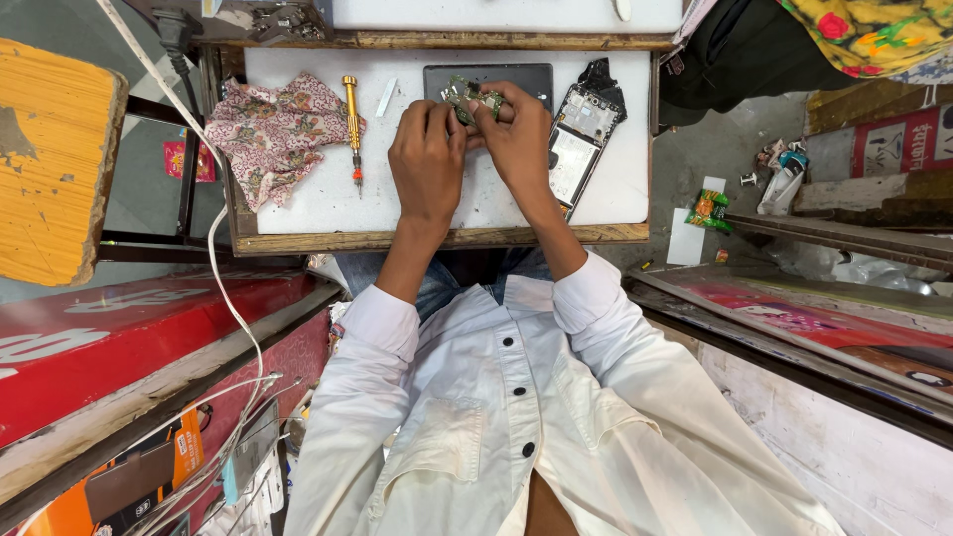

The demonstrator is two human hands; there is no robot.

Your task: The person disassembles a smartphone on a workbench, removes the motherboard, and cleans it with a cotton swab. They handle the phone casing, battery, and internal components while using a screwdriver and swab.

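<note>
Both hands pinch 1 small green circuit board just above the dark phone panel: left hand grips its near edge, right hand its right end. The opened phone body lies right of the panel; a yellow-handled screwdriver and floral cloth lie left.
</note>
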